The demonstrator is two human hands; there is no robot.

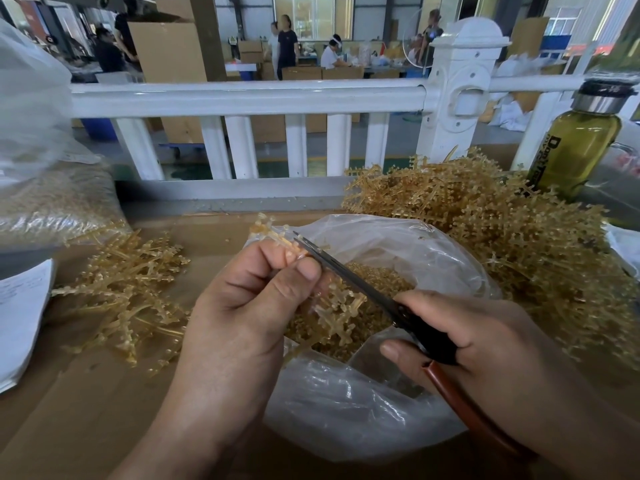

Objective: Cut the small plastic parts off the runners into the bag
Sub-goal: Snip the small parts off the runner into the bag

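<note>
My left hand (242, 306) pinches a yellowish plastic runner (337, 311) between thumb and fingers, over the mouth of a clear plastic bag (346, 403). Its far end with small parts (265, 225) sticks out past my fingers. My right hand (485, 344) grips scissors (349, 271) with dark blades and a brown handle. The blades lie across the runner just beyond my left fingertips. Whether they are parted I cannot tell. Cut parts (374, 275) lie heaped inside the bag.
A big pile of uncut runners (502, 230) sits at the right, and a smaller pile of runners (131, 292) at the left on the cardboard-covered table (86, 410). A green bottle (578, 140) stands far right. A filled bag (52, 202), papers (20, 313) and a white railing (242, 98) border the area.
</note>
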